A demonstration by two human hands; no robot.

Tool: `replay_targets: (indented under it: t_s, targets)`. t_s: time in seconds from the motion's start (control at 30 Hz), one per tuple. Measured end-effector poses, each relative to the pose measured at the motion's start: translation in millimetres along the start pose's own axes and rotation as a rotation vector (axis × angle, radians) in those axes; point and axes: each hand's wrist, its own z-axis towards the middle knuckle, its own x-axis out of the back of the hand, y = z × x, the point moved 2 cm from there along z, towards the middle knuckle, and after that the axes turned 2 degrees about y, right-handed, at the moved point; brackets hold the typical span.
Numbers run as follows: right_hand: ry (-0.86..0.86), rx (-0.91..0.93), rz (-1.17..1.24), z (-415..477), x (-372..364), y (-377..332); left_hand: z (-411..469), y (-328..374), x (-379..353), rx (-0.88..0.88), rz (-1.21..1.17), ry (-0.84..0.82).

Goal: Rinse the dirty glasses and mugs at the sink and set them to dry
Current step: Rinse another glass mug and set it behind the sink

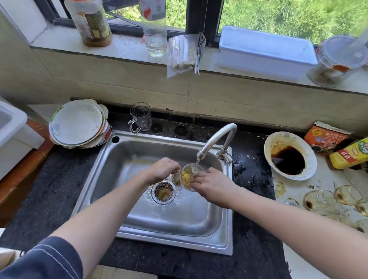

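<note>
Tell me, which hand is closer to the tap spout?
Right. The right hand sits just below the tap spout, gripping the glass under the stream. The left hand holds the glass's other side, farther left of the spout.

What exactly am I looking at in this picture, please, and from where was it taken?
There is no machine here: a camera worn on a person's head looks down at their two bare hands over a steel sink. The left hand and the right hand together hold a small clear glass with yellowish residue under the faucet, where a thin stream of water runs. On the dark counter behind the sink stand a stack of plates and a glass mug. To the right sit a bowl of dark sauce and several stained glasses not yet washed. Bottles and a white tray line the windowsill.
</note>
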Motion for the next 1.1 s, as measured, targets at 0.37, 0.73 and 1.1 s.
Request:
replay_targets:
  t_s: [0.37,0.73,1.1]
  targets:
    - [0.08,-0.157,0.164,8.0,22.9,-15.1,0.7,-6.8,-7.6,0.079,-0.284,0.182]
    - [0.28,-0.437,0.73,-2.3,21.6,-7.1,-3.2,-49.2,-46.8,0.341,-1.008,0.023]
    - [0.106,-0.124,0.375,3.9,17.9,6.2,10.9,-53.1,-33.6,0.409,-1.015,0.106]
